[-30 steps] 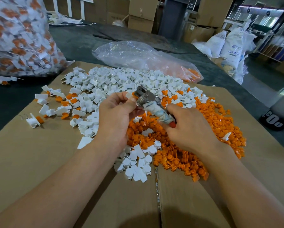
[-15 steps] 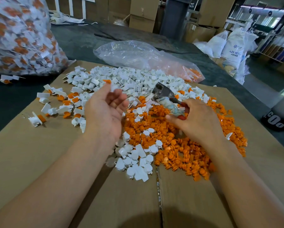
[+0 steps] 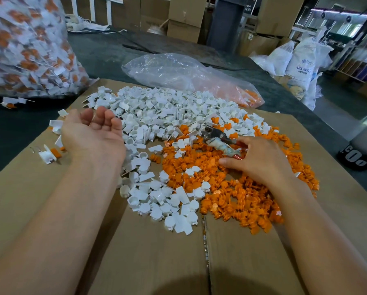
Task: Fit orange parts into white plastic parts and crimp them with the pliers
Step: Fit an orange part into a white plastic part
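While gripping the pliers [image 3: 215,136] in the right hand [image 3: 261,161] at 3 o'clock, fingers curled round the taped handles, rests thumb on the orange parts [image 3: 231,194]. Holds left hand [image 3: 93,135] palm-up at 9 o'clock, fingers loosely curled, empty, beside the white plastic parts [image 3: 167,111]. Both heaps on flattened cardboard [image 3: 157,262].

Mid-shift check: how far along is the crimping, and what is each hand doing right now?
Done: a few crimped white-and-orange assemblies lie on the cardboard by the left hand, and a full bag behind seems to hold more. In hand: the left hand is open and empty; the right hand grips the pliers over the orange parts. Left: large loose piles of orange and white parts.
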### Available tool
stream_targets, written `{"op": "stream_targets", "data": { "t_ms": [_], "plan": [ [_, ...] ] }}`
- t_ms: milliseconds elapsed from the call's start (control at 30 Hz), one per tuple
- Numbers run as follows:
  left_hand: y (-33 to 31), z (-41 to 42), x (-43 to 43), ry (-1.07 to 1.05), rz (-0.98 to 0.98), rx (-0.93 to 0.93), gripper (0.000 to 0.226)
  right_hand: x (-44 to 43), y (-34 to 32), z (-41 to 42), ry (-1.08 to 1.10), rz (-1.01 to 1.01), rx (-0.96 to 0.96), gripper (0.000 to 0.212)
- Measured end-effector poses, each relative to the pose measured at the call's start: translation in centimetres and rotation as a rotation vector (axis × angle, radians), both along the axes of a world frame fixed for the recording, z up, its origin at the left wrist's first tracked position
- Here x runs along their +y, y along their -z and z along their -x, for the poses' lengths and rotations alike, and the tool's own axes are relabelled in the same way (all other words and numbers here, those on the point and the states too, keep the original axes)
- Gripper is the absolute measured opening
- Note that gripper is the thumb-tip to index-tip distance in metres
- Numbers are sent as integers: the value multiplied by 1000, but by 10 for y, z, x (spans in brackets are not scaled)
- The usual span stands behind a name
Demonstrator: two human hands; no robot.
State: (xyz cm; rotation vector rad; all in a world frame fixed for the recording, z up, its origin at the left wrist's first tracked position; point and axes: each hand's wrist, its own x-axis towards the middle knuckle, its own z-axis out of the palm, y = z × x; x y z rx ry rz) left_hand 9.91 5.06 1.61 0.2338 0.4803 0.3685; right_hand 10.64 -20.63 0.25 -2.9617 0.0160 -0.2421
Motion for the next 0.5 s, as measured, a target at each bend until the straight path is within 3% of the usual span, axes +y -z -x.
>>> {"op": "stream_targets", "data": {
  "t_ms": [133, 167, 233, 367, 433, 500],
  "plan": [
    [-1, 0, -2, 82, -125, 31, 21, -1, 0, -1, 6, 7, 33, 87],
    [-2, -1, -3, 136, -283, 77, 16, -1, 1, -1, 4, 5, 43, 88],
    [-2, -2, -5, 273, -792, 170, 9, -1, 1, -2, -5, 8, 69, 89],
    [7, 2, -9, 406, -1716, 212, 17, -1, 0, 0, -11, -11, 121, 98],
    [11, 2, -9, 475, -2016, 279, 24, 1, -3, 3, -23, -59, 82, 98],
    [13, 1, -8, 577, -2131, 331, 26, 3, -6, 6, -48, -106, -70, 83]
  ]
}}
